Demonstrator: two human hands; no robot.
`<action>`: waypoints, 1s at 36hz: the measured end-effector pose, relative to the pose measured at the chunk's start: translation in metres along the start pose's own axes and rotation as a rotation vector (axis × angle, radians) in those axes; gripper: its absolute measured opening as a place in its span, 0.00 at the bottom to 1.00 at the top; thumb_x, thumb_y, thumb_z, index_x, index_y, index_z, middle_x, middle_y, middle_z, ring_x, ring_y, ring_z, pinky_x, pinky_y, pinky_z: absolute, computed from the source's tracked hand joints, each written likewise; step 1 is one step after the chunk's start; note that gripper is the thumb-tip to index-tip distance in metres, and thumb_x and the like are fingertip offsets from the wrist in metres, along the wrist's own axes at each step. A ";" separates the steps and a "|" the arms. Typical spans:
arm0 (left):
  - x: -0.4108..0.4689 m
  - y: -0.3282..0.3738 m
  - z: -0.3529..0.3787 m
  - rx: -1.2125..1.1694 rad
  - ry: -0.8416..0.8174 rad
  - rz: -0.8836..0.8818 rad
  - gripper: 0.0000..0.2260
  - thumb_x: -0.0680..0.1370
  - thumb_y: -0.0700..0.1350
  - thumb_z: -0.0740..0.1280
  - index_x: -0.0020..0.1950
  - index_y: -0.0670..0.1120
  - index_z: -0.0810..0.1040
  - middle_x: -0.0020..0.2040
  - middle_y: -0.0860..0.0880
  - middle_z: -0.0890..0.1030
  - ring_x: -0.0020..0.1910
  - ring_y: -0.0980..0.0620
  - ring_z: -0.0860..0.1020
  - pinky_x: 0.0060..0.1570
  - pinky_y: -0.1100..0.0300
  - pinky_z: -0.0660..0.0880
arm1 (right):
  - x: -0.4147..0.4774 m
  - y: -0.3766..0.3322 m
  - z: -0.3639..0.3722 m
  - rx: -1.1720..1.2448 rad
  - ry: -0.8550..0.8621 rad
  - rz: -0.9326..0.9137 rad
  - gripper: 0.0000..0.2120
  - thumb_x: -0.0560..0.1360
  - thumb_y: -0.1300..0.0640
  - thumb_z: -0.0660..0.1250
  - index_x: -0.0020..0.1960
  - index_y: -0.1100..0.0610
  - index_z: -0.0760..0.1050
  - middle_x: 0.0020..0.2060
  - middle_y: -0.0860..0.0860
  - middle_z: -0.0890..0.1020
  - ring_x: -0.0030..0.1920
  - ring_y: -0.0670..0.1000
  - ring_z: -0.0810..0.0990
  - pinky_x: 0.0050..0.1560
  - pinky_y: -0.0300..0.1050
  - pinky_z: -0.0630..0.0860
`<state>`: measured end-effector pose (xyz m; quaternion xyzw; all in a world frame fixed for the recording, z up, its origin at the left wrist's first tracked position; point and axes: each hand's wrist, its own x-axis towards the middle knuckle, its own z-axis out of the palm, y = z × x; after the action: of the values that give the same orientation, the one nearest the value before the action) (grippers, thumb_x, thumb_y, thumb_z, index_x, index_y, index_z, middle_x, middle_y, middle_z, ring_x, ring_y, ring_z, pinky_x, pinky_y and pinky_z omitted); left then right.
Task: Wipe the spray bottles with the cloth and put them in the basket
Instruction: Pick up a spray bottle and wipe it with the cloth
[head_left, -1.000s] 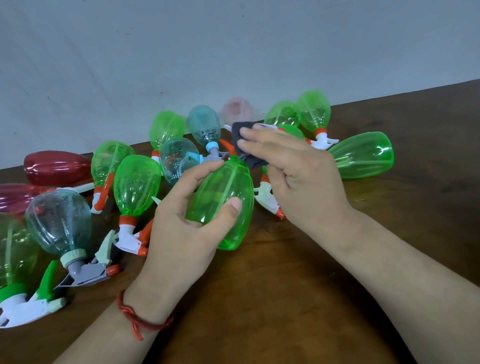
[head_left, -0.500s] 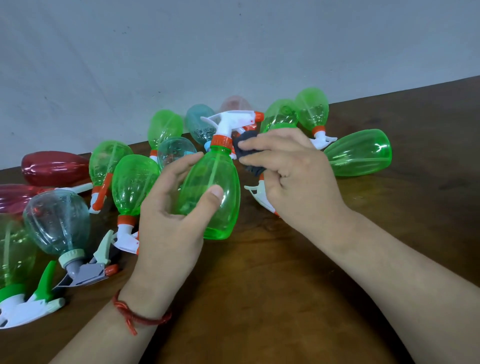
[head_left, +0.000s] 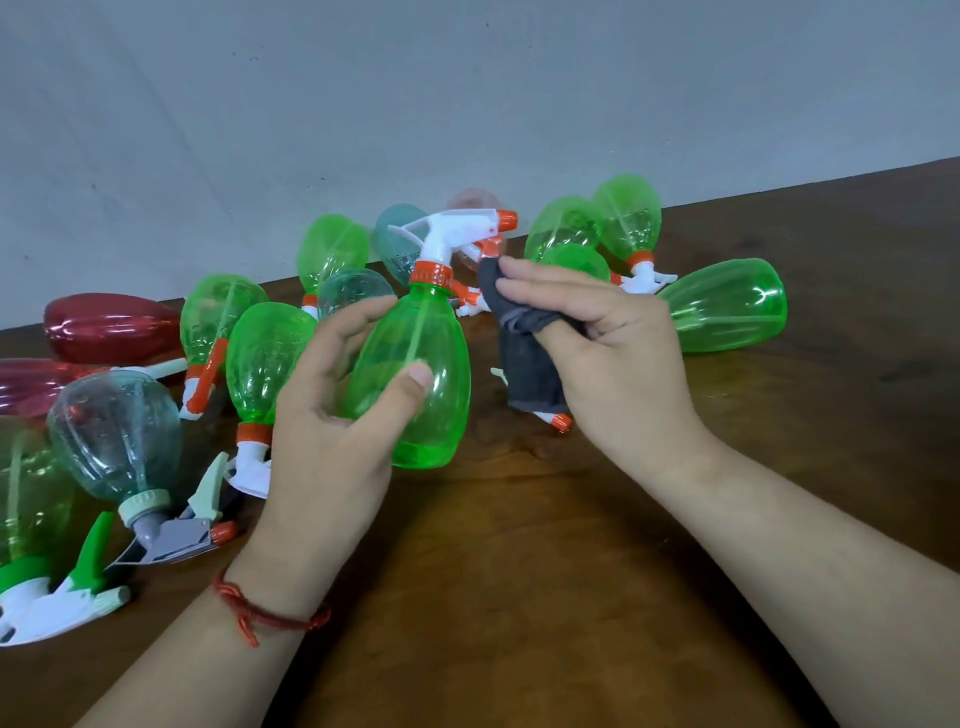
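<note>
Many bottles are only partly readable. My left hand (head_left: 332, 431) grips the translucent green plastic spray bottle (head_left: 421, 364) upright, thumb on the front, fingers blurred through the plastic. Can't tell if its base touches the brown wooden table (head_left: 519, 571). Its white trigger head hides nearly all of a pale pink bottle (head_left: 470, 200) at the back. Dark red bottles (head_left: 111, 327) and a green bottle with green-white trigger (head_left: 31, 499) are cut off by the left edge. One bottle under my right hand (head_left: 618, 358) shows just an orange nozzle tip (head_left: 560, 421). That hand pinches the dark grey cloth (head_left: 530, 364), which hangs just right of the held bottle with a gap between them. Heap of green and teal bottles (head_left: 260, 353) crowds the left and back, up to the grey wall (head_left: 467, 104). Open wood shows near me, between my forearms, and along the right side.
</note>
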<state>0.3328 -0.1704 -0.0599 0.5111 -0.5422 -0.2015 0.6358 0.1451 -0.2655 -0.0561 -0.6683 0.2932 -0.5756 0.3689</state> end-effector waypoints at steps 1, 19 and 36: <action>0.001 0.000 -0.001 -0.015 0.013 -0.004 0.20 0.78 0.42 0.73 0.70 0.49 0.79 0.66 0.56 0.84 0.69 0.55 0.80 0.66 0.56 0.78 | -0.001 0.000 0.000 0.006 -0.010 0.010 0.18 0.77 0.75 0.67 0.57 0.57 0.87 0.60 0.46 0.87 0.65 0.43 0.82 0.71 0.48 0.76; 0.010 -0.004 -0.017 0.074 -0.005 0.082 0.21 0.77 0.41 0.74 0.70 0.50 0.78 0.65 0.56 0.82 0.69 0.57 0.79 0.67 0.63 0.75 | 0.006 -0.005 -0.004 0.129 0.110 0.137 0.19 0.76 0.74 0.67 0.52 0.54 0.88 0.48 0.47 0.90 0.54 0.46 0.87 0.57 0.44 0.81; 0.012 -0.009 -0.026 0.072 -0.221 0.111 0.21 0.73 0.37 0.76 0.66 0.45 0.81 0.62 0.53 0.85 0.64 0.52 0.83 0.63 0.63 0.76 | 0.022 -0.004 -0.021 0.319 0.080 0.355 0.21 0.78 0.72 0.61 0.54 0.55 0.89 0.52 0.56 0.88 0.53 0.58 0.87 0.51 0.55 0.83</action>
<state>0.3626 -0.1728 -0.0592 0.4773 -0.6434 -0.2016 0.5636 0.1281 -0.2848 -0.0394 -0.5161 0.3259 -0.5668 0.5533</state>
